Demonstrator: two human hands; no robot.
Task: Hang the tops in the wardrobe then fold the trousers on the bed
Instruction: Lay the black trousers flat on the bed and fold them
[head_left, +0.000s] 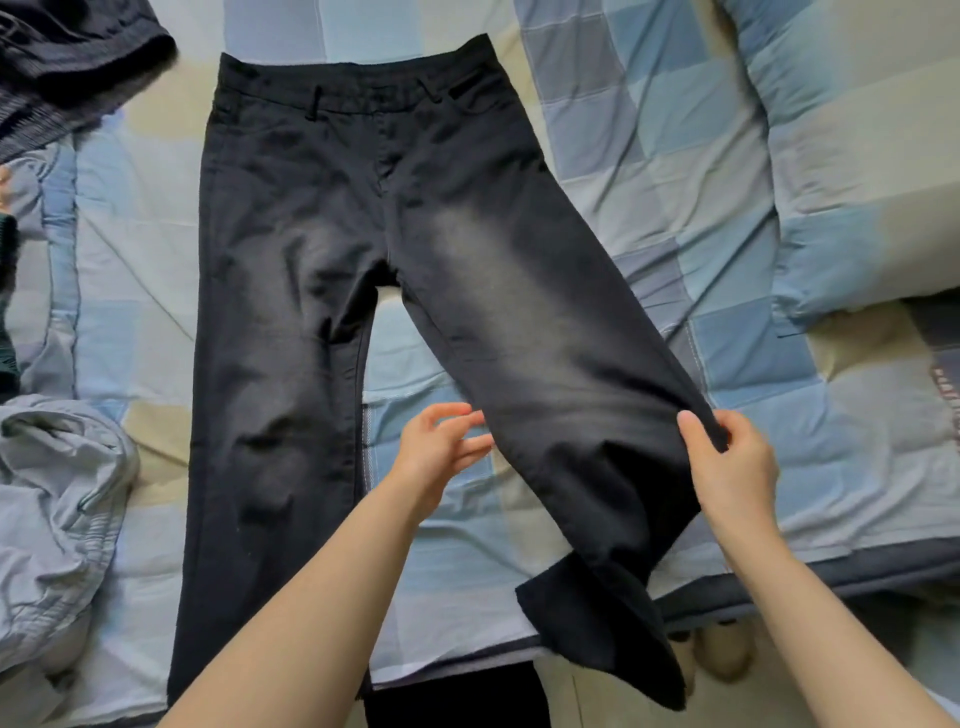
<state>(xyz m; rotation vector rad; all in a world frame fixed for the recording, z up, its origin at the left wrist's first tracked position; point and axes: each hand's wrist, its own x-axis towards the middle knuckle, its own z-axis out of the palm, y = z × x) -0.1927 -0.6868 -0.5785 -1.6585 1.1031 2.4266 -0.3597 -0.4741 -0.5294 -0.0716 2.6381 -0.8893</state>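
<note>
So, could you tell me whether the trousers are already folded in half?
No, the black trousers lie spread flat on the bed with both legs apart.

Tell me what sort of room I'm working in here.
Most likely a bedroom. A blue and cream checked quilt covers a bed, a matching pillow lies at the right, and faded black trousers are spread flat on it, with other clothes heaped at the left.

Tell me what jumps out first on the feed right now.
The black trousers dominate, spread flat down the middle of the blue patchwork quilt. Their splayed leg on the right is pinched at its outer edge by the right hand, while the left hand reaches for its inner edge, fingers loose.
</note>
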